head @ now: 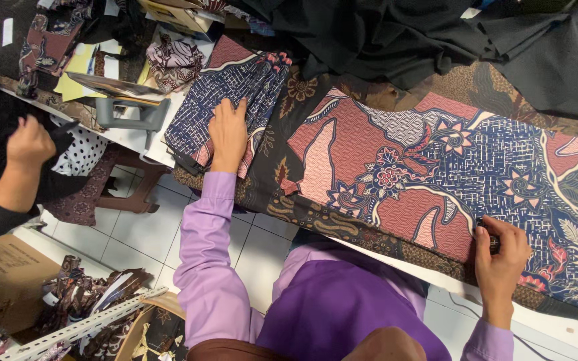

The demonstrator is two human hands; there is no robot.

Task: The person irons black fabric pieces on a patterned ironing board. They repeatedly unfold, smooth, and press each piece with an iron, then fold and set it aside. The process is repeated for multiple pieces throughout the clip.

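From the head camera, a long patterned cloth [436,167] lies spread flat along the table [556,327]. The left hand [227,134] rests flat on a folded blue cloth pile [235,93], fingers close together. The right hand [500,257] is at the near edge of the long cloth, fingers curled and pinching something small and dark. Most of the cloth looks smooth already. Another person's hand [29,144] is far left.

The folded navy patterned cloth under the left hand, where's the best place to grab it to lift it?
Take the folded navy cloth by its near edge, the one overhanging the table below the left hand. Come from the floor side: the layers hang free there, so fingers can pinch the stack. The far end lies flat against other fabric.
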